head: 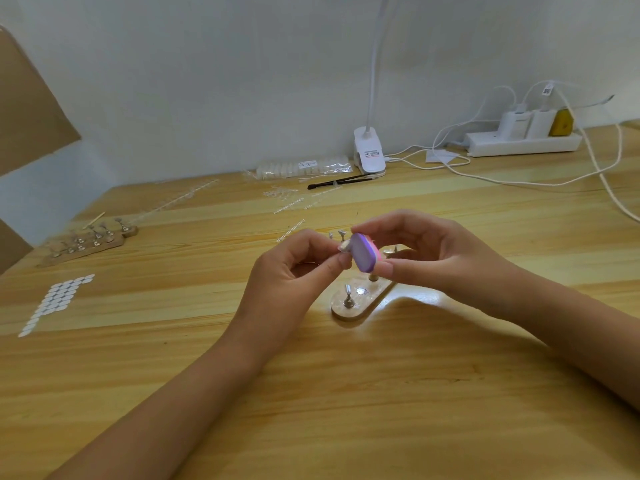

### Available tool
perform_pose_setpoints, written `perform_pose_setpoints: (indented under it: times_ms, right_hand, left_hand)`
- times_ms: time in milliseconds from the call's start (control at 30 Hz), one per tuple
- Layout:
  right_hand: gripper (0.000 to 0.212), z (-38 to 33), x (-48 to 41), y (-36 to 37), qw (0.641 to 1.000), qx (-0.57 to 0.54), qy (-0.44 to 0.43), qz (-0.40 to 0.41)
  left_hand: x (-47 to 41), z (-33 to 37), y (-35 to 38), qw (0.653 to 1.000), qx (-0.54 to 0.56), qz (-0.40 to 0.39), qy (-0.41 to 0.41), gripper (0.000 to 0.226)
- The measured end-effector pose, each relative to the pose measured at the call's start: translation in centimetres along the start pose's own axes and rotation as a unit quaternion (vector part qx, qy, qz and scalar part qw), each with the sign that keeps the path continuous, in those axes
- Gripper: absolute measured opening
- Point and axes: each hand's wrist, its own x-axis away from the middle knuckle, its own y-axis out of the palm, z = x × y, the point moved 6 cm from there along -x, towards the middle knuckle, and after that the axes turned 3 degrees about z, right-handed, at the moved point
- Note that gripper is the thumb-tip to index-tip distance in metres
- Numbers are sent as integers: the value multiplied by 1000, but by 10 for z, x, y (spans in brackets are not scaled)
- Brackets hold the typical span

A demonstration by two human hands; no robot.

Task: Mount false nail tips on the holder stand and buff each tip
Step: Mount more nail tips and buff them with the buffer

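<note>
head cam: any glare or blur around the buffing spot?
Head view: glare washes out the table beside the holder stand; the nail tip in the left hand is small and soft against the buffer block; wide-angle bowing at the edges.

My right grip covers the far half of the holder stand. The nail tip pinched in my left grip is mostly hidden behind the buffer block. The lamp neck runs off the top edge, and the clip label is too small to read.
</note>
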Motion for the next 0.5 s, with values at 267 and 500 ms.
perform_pose_setpoints:
  times_ms: [267,500]
  right_hand:
    - [40,0,-1,-3,1000,15,-5,17]
    - [41,0,-2,-5,999,23,-14,41]
  left_hand:
    - [2,-1,4,999,-28,-21,17,8]
    - [4,-1,9,998,-38,-51,31,8]
